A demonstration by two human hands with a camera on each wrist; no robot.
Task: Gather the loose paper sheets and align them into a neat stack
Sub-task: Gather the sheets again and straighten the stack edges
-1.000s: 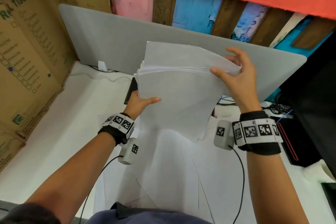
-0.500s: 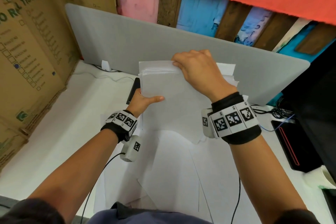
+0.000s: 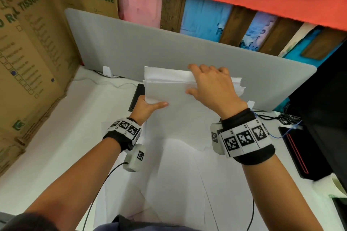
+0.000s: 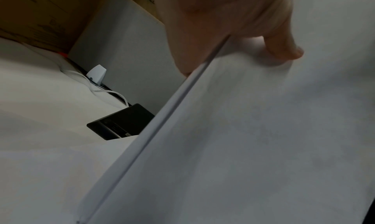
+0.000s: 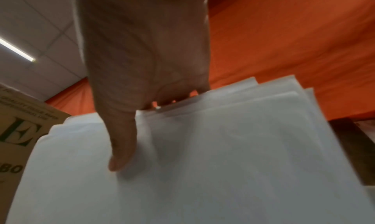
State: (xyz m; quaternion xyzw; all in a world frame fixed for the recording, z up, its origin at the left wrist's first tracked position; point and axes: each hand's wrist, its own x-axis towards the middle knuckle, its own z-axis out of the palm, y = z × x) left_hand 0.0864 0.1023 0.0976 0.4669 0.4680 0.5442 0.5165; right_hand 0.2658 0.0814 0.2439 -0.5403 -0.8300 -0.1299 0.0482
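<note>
A thick stack of white paper sheets (image 3: 169, 90) stands nearly upright above the desk, its top edges uneven and fanned at the right. My left hand (image 3: 148, 107) grips the stack's left edge, thumb on the front face. In the left wrist view the thumb (image 4: 284, 48) presses on the stack (image 4: 243, 131). My right hand (image 3: 210, 84) holds the top edge, fingers curled over the back and thumb on the front. The right wrist view shows this right hand (image 5: 142, 67) on the sheets (image 5: 223, 163). More loose sheets (image 3: 178, 184) lie flat on the desk below.
A grey divider panel (image 3: 169, 48) stands behind the stack, with cardboard boxes (image 3: 28, 62) at the left. A black device (image 3: 136, 97) lies behind the stack. At the right are cables (image 3: 287, 118), a black box with a red line (image 3: 300, 152), and a paper cup (image 3: 338, 187).
My right hand has moved from the stack's upper right corner onto its top edge. The stack has come down lower and its sheets have closed up. The left hand keeps its grip.
</note>
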